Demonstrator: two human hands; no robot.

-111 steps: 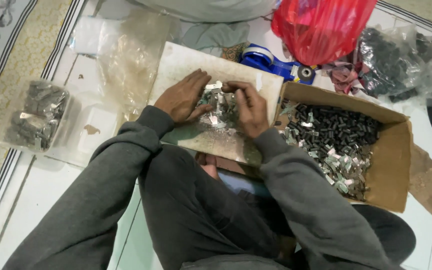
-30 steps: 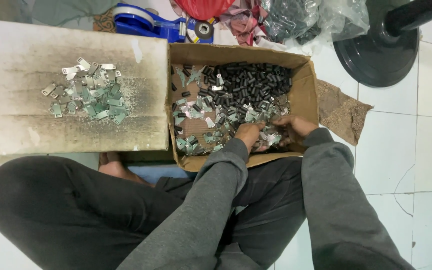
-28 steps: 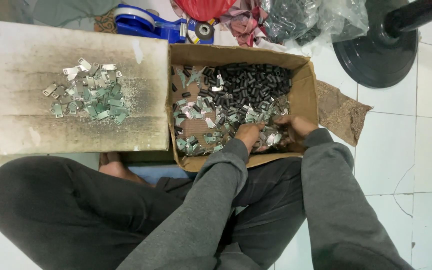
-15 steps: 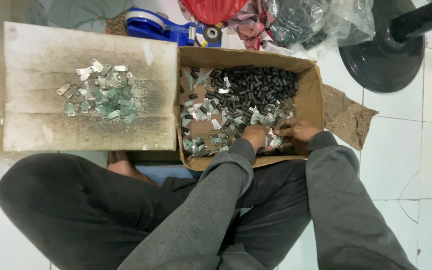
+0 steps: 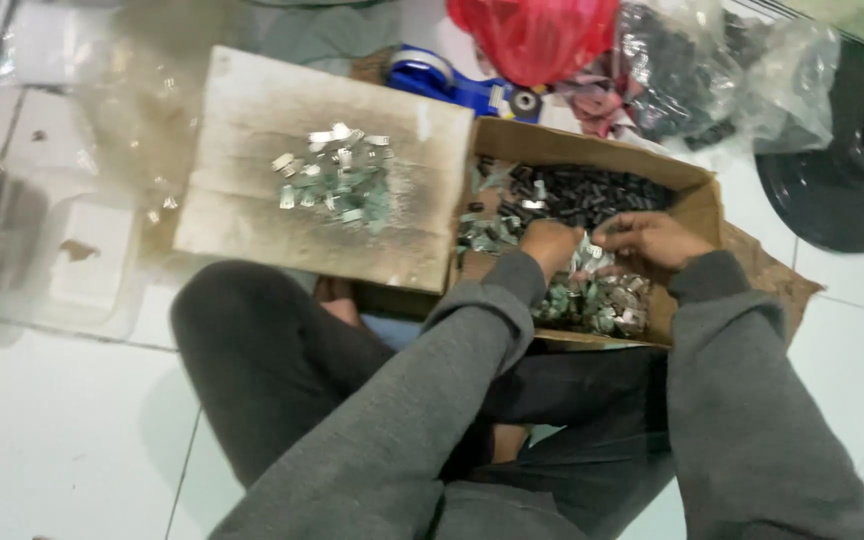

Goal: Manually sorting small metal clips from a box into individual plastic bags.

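Observation:
A brown cardboard box (image 5: 697, 200) sits in front of my crossed legs, filled with small dark and silvery metal pieces (image 5: 572, 195). Both hands are inside it, over the near heap of silvery pieces (image 5: 602, 300). My left hand (image 5: 550, 243) is curled down into the pieces. My right hand (image 5: 649, 238) rests beside it, fingers bent onto the heap. Whether either hand has pieces in its grasp is hidden. To the left lies a flat worn cardboard board (image 5: 252, 160) with a small pile of silvery pieces (image 5: 337, 185) on it.
Behind the box lie a blue tape dispenser (image 5: 447, 82), a red plastic bag (image 5: 537, 35) and clear bags of dark parts (image 5: 702, 70). A round black stand base (image 5: 842, 170) is at the right. White trays (image 5: 82, 260) sit on the tiled floor at left.
Earlier my hands worked the pile on the board; they then moved into the box. In the last second they stay there while the view swings to the right and tilts.

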